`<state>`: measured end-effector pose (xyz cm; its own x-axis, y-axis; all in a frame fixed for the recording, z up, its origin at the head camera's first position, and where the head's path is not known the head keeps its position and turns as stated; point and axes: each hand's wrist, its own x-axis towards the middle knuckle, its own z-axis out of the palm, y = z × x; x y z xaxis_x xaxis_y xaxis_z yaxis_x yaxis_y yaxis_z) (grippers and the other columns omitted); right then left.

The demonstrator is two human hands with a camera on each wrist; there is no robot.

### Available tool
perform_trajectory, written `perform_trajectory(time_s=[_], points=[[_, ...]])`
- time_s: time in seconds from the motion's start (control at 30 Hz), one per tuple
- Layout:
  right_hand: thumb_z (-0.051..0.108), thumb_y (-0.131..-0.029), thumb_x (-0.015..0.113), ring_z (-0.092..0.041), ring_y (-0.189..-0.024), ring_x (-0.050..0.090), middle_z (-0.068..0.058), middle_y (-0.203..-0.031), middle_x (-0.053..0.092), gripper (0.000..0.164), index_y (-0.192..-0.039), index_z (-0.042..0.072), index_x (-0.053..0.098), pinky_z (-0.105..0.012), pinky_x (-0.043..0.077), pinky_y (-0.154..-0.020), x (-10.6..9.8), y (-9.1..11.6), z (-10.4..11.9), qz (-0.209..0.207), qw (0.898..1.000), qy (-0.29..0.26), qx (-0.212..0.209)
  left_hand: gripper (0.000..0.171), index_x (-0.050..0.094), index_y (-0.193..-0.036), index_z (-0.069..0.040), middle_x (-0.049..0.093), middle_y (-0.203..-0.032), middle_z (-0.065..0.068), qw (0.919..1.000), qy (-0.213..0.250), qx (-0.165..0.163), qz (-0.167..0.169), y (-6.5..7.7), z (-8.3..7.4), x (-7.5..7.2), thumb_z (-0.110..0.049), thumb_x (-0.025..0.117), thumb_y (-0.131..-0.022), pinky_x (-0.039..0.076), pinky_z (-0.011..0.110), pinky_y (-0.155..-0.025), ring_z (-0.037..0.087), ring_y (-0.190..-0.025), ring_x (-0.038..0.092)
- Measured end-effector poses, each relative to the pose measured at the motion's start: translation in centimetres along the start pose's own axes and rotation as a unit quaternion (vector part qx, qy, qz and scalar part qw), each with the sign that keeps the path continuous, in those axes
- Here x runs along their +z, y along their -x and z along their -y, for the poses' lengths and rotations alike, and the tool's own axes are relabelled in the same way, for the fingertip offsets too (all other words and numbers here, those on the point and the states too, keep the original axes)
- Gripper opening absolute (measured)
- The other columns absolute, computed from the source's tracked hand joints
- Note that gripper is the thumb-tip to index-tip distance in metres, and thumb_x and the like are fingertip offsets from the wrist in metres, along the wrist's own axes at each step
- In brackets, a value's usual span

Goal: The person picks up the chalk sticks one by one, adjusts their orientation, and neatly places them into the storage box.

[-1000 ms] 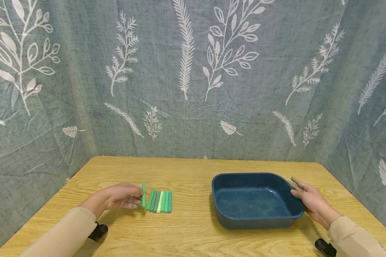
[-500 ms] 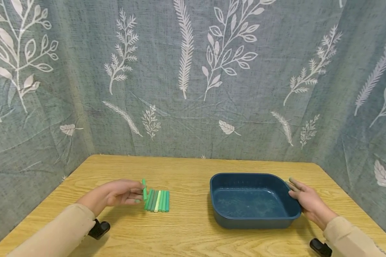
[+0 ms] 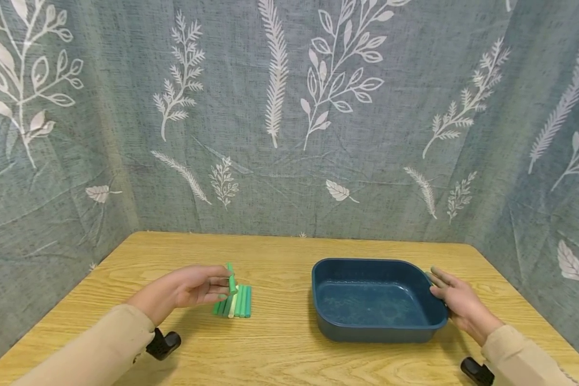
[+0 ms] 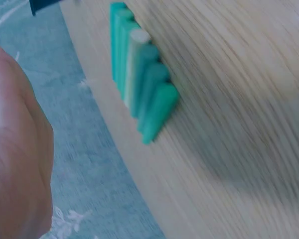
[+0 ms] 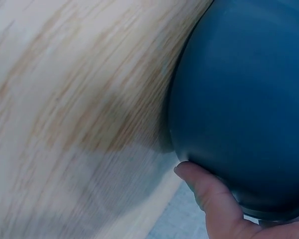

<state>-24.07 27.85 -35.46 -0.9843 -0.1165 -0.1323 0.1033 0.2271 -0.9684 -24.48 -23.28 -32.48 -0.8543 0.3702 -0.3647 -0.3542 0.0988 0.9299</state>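
Note:
My left hand (image 3: 200,288) pinches a green chalk stick (image 3: 232,285) between thumb and fingers, raised above the table and tilted upright. Just below and to its right lies a row of chalk sticks (image 3: 243,304) in greens, teal and pale yellow, side by side. The left wrist view shows the row (image 4: 148,79) more fully, while the held stick is nearly out of that frame. At the right, a dark blue rectangular basin (image 3: 378,334) has nothing in it. My right hand (image 3: 465,306) rests against the basin's right outer wall, fingers extended, thumb (image 5: 209,191) touching it.
The wooden table (image 3: 270,354) carries both the chalk row and the basin, with bare wood between them. A grey-blue leaf-patterned curtain (image 3: 251,134) closes off the back and both sides. Black wrist devices (image 3: 163,344) hang under the forearms.
My left hand has lifted the green chalk stick off the row's left end and carried it up and to the right, over the row. My right hand has stayed at the basin.

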Motion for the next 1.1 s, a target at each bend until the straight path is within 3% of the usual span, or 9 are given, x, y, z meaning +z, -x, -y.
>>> perform_trajectory(time_s=[0.1,0.33,0.47,0.53,0.63,0.8,1.1], points=[[-0.001,-0.105,0.028,-0.050,-0.139,0.011,-0.029,-0.156,-0.007,0.061,-0.151,-0.001,-0.011,-0.023,0.053,-0.081,0.0,-0.1,0.0,-0.003,1.000,-0.002,-0.003,0.064,0.004,-0.149,0.014,0.045,-0.128,0.022,1.0000,0.004,0.004,0.005,-0.2,-0.4,0.8,-0.013,0.041,-0.104,0.054,0.021,-0.081,0.010,-0.088,0.062],[0.000,-0.104,0.031,-0.047,-0.139,0.016,-0.030,-0.156,-0.003,0.062,-0.152,-0.002,-0.009,-0.025,0.053,-0.079,0.2,0.0,-0.1,-0.007,1.000,0.007,-0.006,0.050,0.024,-0.142,0.012,0.057,-0.102,0.005,0.9999,-0.006,0.014,-0.002,-1.2,-1.7,2.3,-0.014,0.042,-0.103,0.055,0.021,-0.079,0.009,-0.084,0.063],[0.000,-0.104,0.033,-0.027,-0.129,0.045,-0.029,-0.156,-0.002,0.063,-0.152,-0.001,-0.008,-0.024,0.053,-0.077,0.0,0.1,-0.1,-0.012,1.000,0.008,-0.005,0.038,0.035,-0.133,0.008,0.058,-0.101,0.005,0.9999,0.005,0.008,0.009,-1.9,-2.5,3.5,-0.014,0.043,-0.104,0.055,0.020,-0.079,0.010,-0.085,0.064],[0.001,-0.104,0.034,-0.014,-0.120,0.051,-0.028,-0.156,-0.002,0.064,-0.153,0.001,-0.009,-0.023,0.053,-0.077,-0.1,0.1,-0.1,-0.015,1.000,0.006,-0.002,0.034,0.037,-0.131,0.006,0.058,-0.099,0.005,0.9998,0.006,0.005,0.016,-2.3,-2.9,4.2,-0.014,0.043,-0.104,0.054,0.019,-0.077,0.011,-0.084,0.063],[0.002,-0.105,0.033,-0.022,-0.128,0.047,-0.026,-0.157,-0.003,0.065,-0.153,0.005,-0.012,-0.023,0.053,-0.077,-0.2,0.1,0.1,-0.017,1.000,0.001,0.003,0.029,0.039,-0.127,0.003,0.058,-0.097,0.005,0.9998,0.009,0.004,0.016,-3.0,-3.6,5.2,-0.013,0.043,-0.104,0.055,0.019,-0.074,0.011,-0.081,0.063],[0.003,-0.106,0.029,-0.045,-0.140,0.017,-0.025,-0.157,-0.004,0.063,-0.153,0.006,-0.013,-0.024,0.053,-0.076,0.1,0.2,0.3,-0.021,1.000,0.007,0.006,0.021,0.047,-0.119,0.002,0.058,-0.102,0.010,0.9997,0.020,-0.003,0.015,-4.2,-4.5,6.9,-0.012,0.044,-0.103,0.055,0.020,-0.073,0.014,-0.082,0.063],[0.003,-0.106,0.030,-0.047,-0.140,0.014,-0.025,-0.157,-0.005,0.063,-0.153,0.006,-0.012,-0.023,0.052,-0.077,0.3,0.1,0.1,-0.021,1.000,-0.005,0.009,0.012,0.053,-0.103,-0.004,0.057,-0.106,0.013,0.9989,0.003,-0.015,0.044,-6.0,-6.2,10.5,-0.012,0.044,-0.104,0.055,0.021,-0.077,0.022,-0.096,0.061]])
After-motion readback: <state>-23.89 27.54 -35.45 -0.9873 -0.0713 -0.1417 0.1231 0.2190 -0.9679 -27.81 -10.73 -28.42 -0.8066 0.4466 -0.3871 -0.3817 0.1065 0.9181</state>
